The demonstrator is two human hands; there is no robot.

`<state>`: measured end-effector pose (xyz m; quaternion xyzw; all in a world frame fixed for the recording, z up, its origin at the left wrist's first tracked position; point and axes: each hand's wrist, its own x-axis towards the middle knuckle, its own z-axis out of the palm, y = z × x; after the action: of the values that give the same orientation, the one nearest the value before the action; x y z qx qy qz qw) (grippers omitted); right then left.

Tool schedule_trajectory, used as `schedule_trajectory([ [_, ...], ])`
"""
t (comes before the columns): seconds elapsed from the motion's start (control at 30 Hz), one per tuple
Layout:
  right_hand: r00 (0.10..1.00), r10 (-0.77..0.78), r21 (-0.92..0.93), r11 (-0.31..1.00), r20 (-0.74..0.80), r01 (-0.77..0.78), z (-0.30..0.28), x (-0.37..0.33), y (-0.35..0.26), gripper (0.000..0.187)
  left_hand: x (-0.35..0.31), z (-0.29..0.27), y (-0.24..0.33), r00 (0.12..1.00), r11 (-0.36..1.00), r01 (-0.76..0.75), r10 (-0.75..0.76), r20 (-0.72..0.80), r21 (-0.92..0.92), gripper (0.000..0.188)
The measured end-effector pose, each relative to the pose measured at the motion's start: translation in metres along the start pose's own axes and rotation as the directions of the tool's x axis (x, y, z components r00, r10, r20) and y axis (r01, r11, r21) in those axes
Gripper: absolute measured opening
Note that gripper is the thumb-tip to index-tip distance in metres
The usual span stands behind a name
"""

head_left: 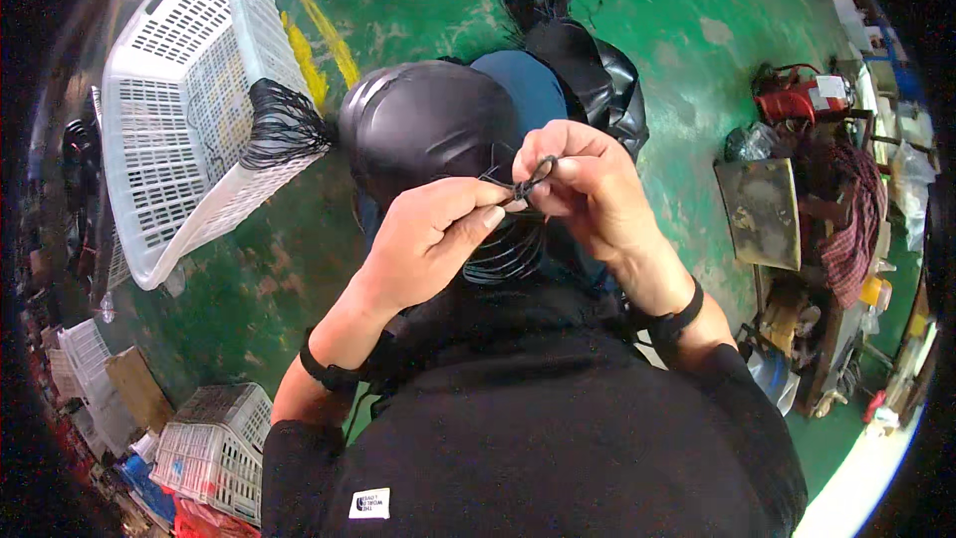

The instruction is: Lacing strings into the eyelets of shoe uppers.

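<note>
In front of my chest, my left hand (428,234) pinches a thin black cord (522,189) between thumb and fingers. My right hand (593,184) grips the same cord close by, and a small loop of it stands up at the fingertips. Below the hands, several more thin black strands (503,254) hang in curves over my lap; their ends are hidden. Just beyond lies a large, smooth, rounded black cover (428,120) that looks like leather. Next to it are a blue piece (516,85) and a crumpled shiny black piece (617,90).
A white plastic crate (154,130) stands at the left, with a bundle of black cords (284,125) over its rim. More crates (214,448) sit lower left. At right are a red machine (802,93), a board (757,214) and a checked cloth (851,224). The floor (687,40) is green.
</note>
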<state>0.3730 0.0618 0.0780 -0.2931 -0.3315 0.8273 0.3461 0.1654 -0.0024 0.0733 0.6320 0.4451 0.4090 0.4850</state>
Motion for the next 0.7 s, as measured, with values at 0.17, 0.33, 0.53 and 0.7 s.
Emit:
schedule_trajectory([
  [0.17, 0.999, 0.043, 0.194, 0.98, 0.026, -0.048, 0.004, -0.004, -0.001, 0.008, 0.001, 0.002, 0.001, 1.0, 1.0, 0.007, -0.007, -0.005, 0.022, 0.014],
  [0.33, 0.999, -0.026, -0.09, 0.996, -0.04, 0.023, 0.004, -0.008, -0.017, 0.011, 0.001, -0.005, 0.012, 0.999, 0.992, 0.041, -0.039, -0.02, 0.123, 0.012],
  [0.53, 0.983, -0.182, -0.815, 0.568, 0.01, 0.114, -0.002, -0.02, -0.016, 0.021, -0.026, -0.028, -0.008, 0.872, 0.907, -0.012, 0.216, -0.44, 0.421, 0.017],
  [0.7, 0.98, 0.106, -0.956, 0.262, 0.167, 0.134, 0.022, -0.028, 0.003, 0.026, -0.043, -0.04, -0.047, 0.755, 0.912, 0.23, -0.387, -0.529, -0.338, 0.025],
])
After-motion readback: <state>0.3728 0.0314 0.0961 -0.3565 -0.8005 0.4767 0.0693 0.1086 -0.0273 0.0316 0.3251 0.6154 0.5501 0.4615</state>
